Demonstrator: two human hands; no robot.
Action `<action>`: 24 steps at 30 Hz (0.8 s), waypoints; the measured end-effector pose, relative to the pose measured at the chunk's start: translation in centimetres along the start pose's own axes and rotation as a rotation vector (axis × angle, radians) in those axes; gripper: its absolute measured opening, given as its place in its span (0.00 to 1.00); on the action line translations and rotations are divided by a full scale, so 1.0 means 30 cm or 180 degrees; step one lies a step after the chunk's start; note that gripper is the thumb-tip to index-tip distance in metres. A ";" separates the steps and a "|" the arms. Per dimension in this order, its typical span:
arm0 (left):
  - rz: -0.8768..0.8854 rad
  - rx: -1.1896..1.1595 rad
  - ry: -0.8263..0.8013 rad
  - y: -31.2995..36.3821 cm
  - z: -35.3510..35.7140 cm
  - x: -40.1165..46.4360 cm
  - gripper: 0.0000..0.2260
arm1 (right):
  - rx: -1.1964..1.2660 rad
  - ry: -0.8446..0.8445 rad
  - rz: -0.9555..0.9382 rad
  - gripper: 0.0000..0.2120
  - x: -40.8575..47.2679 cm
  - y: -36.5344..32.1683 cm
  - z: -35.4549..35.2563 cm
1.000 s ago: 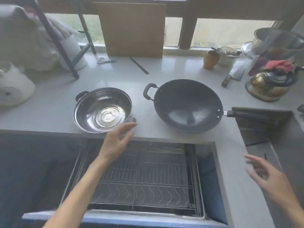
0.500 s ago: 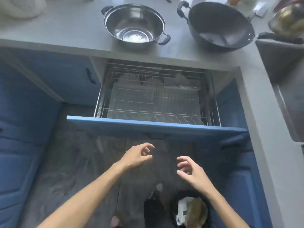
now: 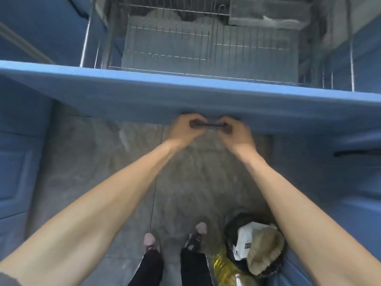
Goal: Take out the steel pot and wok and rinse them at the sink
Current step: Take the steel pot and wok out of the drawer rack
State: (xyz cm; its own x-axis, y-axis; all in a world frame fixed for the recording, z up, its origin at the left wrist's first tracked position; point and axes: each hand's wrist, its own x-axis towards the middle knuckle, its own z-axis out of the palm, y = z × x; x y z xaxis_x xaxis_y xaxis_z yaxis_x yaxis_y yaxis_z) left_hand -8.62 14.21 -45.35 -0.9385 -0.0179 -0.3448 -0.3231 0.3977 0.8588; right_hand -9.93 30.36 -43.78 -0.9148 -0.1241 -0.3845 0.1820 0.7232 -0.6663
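Observation:
The steel pot and the wok are out of sight; the view points steeply down at the floor. A blue pull-out drawer [image 3: 185,98] stands open in front of me, with an empty wire rack [image 3: 206,50] inside. My left hand [image 3: 185,126] and my right hand [image 3: 235,131] are both closed on the drawer's dark handle [image 3: 208,126] under the front panel, one at each end.
Blue cabinet fronts [image 3: 24,141] flank the grey tiled floor [image 3: 103,153]. My feet [image 3: 175,238] stand below. A black bin with paper and a wrapper [image 3: 255,244] and a yellow oil bottle [image 3: 224,269] sit at the lower right.
The view tilted down from the counter, so pot and wok left the frame. Both hands dropped from mid-air in front of the drawer and closed on its handle.

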 end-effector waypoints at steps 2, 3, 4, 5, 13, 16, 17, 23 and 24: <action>-0.0047 -0.0014 -0.0092 0.030 -0.014 0.040 0.11 | -0.0008 -0.0157 -0.0033 0.12 0.042 -0.018 -0.040; -0.0098 0.0014 -0.0141 0.045 -0.028 0.067 0.13 | -0.0050 -0.0251 -0.0020 0.11 0.064 -0.030 -0.059; -0.0162 0.0059 -0.0175 0.057 -0.045 0.089 0.14 | -0.0079 -0.0339 0.0010 0.11 0.084 -0.042 -0.071; -0.0200 0.0096 -0.0233 0.068 -0.064 0.124 0.13 | -0.0082 -0.0399 0.0038 0.11 0.113 -0.059 -0.089; -0.0148 0.0099 -0.0621 0.121 -0.162 0.434 0.10 | -0.0206 -0.0553 0.0331 0.15 0.376 -0.180 -0.183; -0.0039 0.0286 -0.0911 0.148 -0.207 0.567 0.12 | -0.0386 -0.0567 0.0344 0.17 0.488 -0.219 -0.195; -0.0007 0.0311 -0.1016 0.155 -0.231 0.611 0.13 | -0.0391 -0.0589 0.0364 0.18 0.527 -0.233 -0.198; 0.0042 0.0229 -0.1206 0.232 -0.289 0.822 0.16 | -0.0458 -0.0636 0.0268 0.21 0.749 -0.293 -0.272; 0.0050 0.0202 -0.1154 0.242 -0.292 0.852 0.16 | -0.0449 -0.0619 0.0230 0.21 0.779 -0.303 -0.282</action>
State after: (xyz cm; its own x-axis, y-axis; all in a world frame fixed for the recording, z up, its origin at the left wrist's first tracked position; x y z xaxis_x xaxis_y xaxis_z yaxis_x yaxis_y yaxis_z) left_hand -36.01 8.61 -44.60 -0.8355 0.3103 -0.4535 -0.2901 0.4518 0.8436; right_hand -36.01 26.63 -41.29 -0.8121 -0.1871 -0.5527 0.1798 0.8208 -0.5421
